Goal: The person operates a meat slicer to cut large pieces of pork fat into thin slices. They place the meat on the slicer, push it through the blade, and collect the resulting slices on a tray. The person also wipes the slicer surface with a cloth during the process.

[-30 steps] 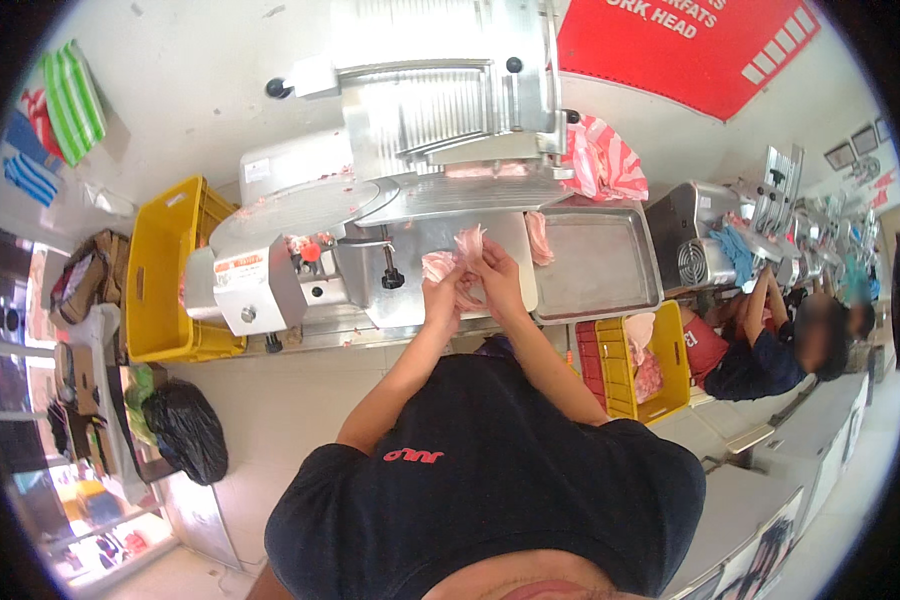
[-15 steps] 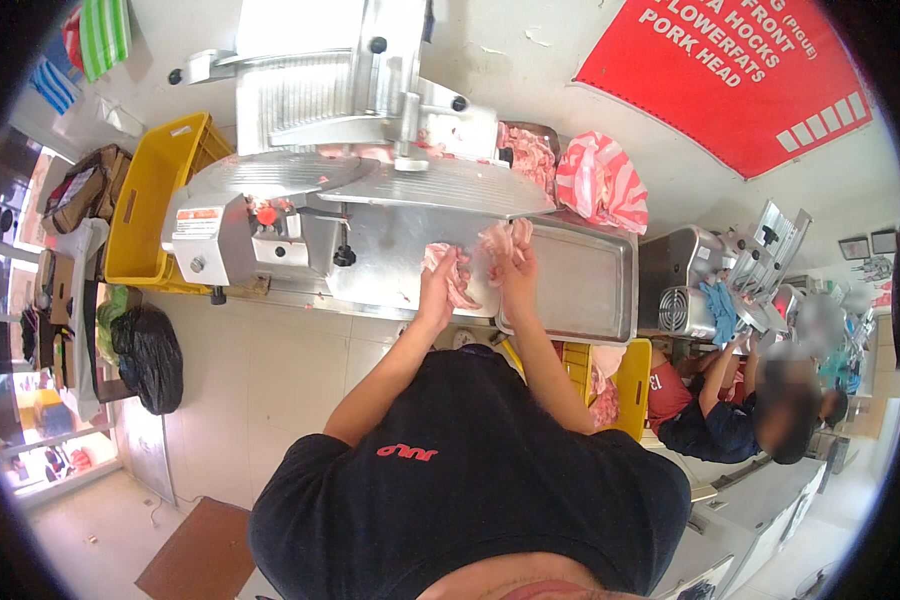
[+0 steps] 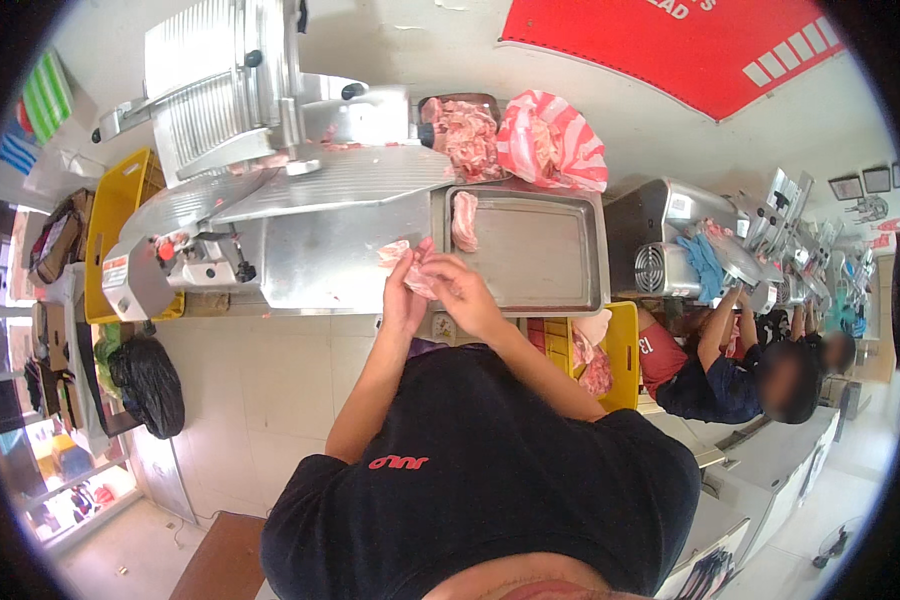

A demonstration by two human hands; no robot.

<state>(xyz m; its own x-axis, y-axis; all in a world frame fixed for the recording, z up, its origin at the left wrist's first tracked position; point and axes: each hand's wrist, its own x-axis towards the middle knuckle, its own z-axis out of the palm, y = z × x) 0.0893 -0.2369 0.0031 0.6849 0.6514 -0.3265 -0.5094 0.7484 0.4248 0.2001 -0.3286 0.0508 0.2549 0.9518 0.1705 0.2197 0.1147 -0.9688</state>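
Sliced meat (image 3: 420, 284), pale pink and limp, was held in front of the person's chest, over the right end of a steel sheet (image 3: 315, 250) and just left of a shallow metal tray (image 3: 530, 260). The left hand (image 3: 401, 298) had its fingers drawn together on the meat; the right hand (image 3: 466, 297) was partly curled, its fingertips and thumb nearly closed on the same piece from the other side. How many slices they gripped could not be told.

Another meat strip (image 3: 465, 222) lay along the tray's left edge. Behind the tray, a dark container (image 3: 464, 138) heaped with cut meat stood beside a red-and-white striped bag (image 3: 515, 145). A large meat slicer (image 3: 215, 125) stood to the left on the bench (image 3: 240, 302), with a yellow crate (image 3: 113, 240) beyond it.
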